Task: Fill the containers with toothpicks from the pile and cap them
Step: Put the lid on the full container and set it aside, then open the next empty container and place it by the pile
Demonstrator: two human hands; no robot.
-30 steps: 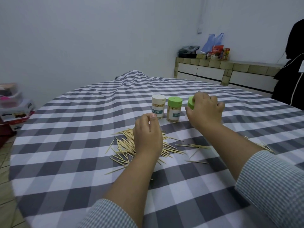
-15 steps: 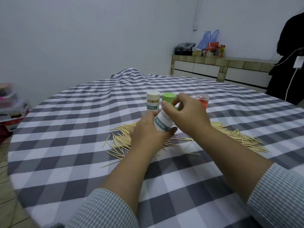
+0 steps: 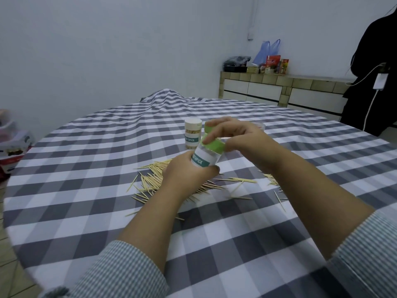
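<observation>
Two forearms in striped sleeves reached forward over a round table (image 3: 90, 211) covered in a grey-and-white checked cloth. Beneath and just behind the hands lay the loose pile of toothpicks (image 3: 150, 181), with more strays scattered to the right of the right wrist. The left hand (image 3: 187, 171) was wrapped around the lower body of a small white container (image 3: 204, 158), tilted and lifted off the cloth. The right hand (image 3: 242, 138) pinched the green cap (image 3: 213, 145) sitting at the container's mouth. The container looked light, rigid and smooth plastic, likely a little slippery, so a grip around its labelled middle seemed safest, with the cap taken by its rim. Just beyond the hands stood a second container (image 3: 193, 134) with a cream cap, toothpicks visible inside. Another green cap (image 3: 208, 127) peeked out behind the right fingers.
</observation>
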